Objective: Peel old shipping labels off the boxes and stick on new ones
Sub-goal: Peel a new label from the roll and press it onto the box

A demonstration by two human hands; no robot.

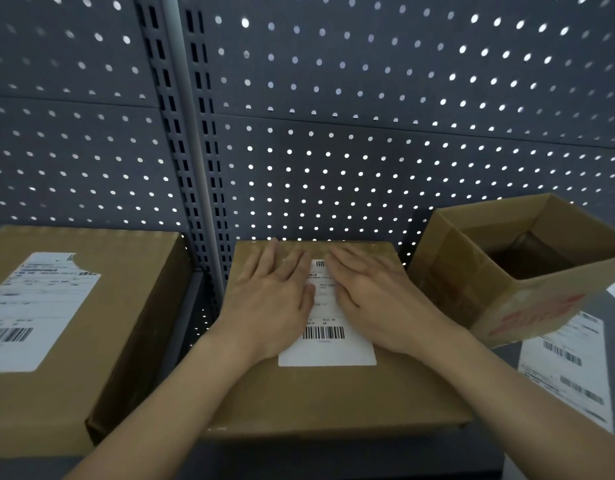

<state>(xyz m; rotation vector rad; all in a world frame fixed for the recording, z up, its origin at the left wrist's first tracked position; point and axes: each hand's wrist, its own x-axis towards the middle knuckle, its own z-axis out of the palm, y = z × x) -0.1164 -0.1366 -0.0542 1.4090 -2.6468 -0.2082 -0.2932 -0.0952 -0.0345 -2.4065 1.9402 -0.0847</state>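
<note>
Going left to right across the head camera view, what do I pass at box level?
closed box with a torn label → left hand → white label → right hand → open box → loose label sheets

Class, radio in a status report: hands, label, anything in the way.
Left hand, right hand flat on label. Label on middle box. Nothing blocking; open box stands right.

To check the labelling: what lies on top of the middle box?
A white label, with left hand and right hand flat on it. They cover its upper sides.
</note>
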